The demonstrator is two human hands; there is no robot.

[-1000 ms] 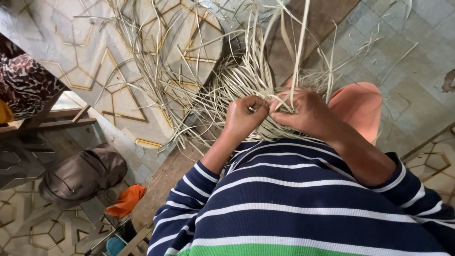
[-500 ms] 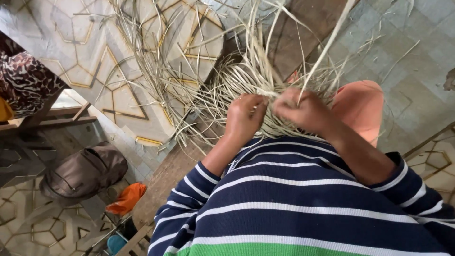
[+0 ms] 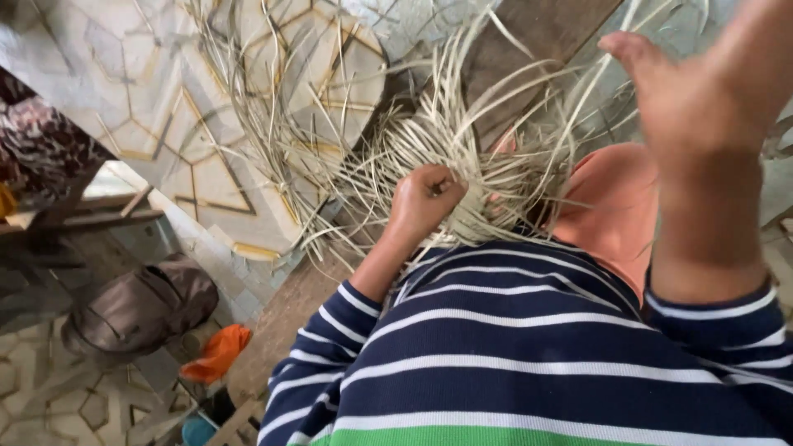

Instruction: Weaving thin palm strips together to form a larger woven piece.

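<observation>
— Tiled floor [image 3: 165, 107] with a gold-lined geometric pattern fills the upper left of the frame; what sits at the lower left?

— At the left edge, a grey-brown bag [image 3: 140, 306] slumps on the floor, with an orange cloth [image 3: 216, 351] just to its right.

— And at the centre?

— A bundle of pale straw strips [image 3: 462, 157] fans out over a wooden plank [image 3: 537, 41]. The left hand [image 3: 425, 198] is closed tight on the gathered strips where they cross, likely pinning the woven part so it doesn't loosen.

— The right side?

— The right hand [image 3: 694, 99] is lifted high at the upper right, fingers loosely curled. A strip runs up past it, but I cannot tell whether it is pinched. Below it lies an orange-pink cloth [image 3: 611, 206], seemingly over the knee, propping the work.

— What differs from half a second ago?

— Then both hands met at the bundle, knuckles nearly touching. Now the right one has swung up and away, while the left has stayed clamped in place.
</observation>
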